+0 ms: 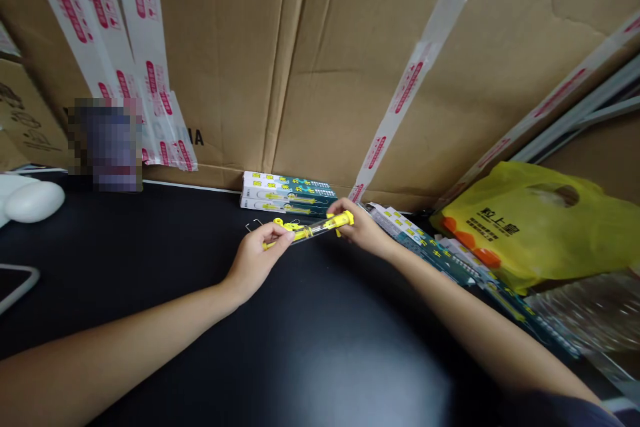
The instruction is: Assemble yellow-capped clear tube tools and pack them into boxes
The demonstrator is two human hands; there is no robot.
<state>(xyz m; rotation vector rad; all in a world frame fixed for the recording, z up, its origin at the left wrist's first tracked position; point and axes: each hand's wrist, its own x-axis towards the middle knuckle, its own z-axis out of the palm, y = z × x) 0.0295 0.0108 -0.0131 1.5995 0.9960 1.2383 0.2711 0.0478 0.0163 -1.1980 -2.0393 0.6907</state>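
A clear tube with yellow ends point(316, 229) is held at a slant above the black table point(225, 360). My left hand point(255, 259) pinches its lower left part between thumb and fingers. At the upper right end, the fingers of my right hand point(357, 227) are closed around the yellow cap. Just behind my left hand lie small yellow parts point(280, 221) and thin metal hooks point(254, 223), partly hidden by the hand and tube. Two stacked printed boxes point(287, 195) lie beyond my hands, against the cardboard.
A large taped cardboard box point(240, 67) stands along the back. More printed boxes point(440, 250) lie to the right, beside a yellow plastic bag point(540, 220) and clear plastic containers point(595, 310). At left are a white rounded object point(35, 201) and a white-edged device point(30, 278).
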